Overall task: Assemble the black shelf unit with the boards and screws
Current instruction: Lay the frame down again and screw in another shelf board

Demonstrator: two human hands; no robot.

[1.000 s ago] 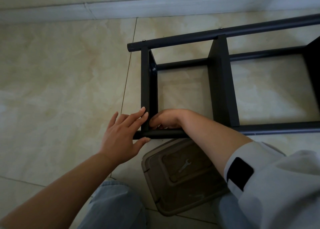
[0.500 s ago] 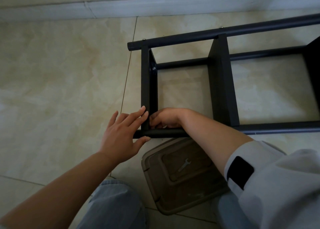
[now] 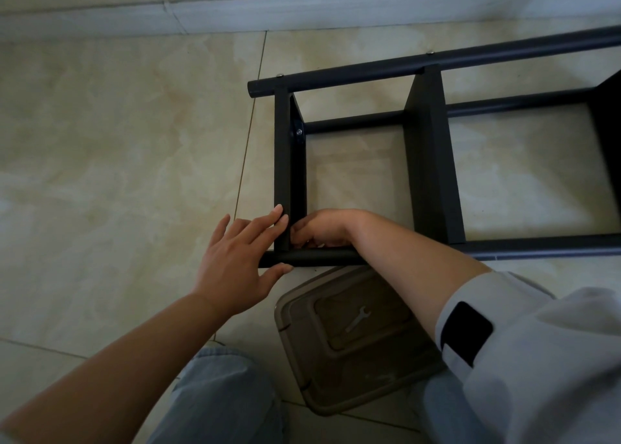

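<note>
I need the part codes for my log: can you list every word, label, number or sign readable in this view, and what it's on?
None: no readable text anywhere in this view.
Black shelf unit: no sticker or marking shows.
Brown plastic lid: plain, with only a small wrench lying on it, unmarked as far as can be seen.
Black patch on the pale sleeve: blank.

matt black metal shelf unit (image 3: 430, 161); glossy tile floor (image 3: 117, 148); translucent plastic lid (image 3: 353, 339).
</note>
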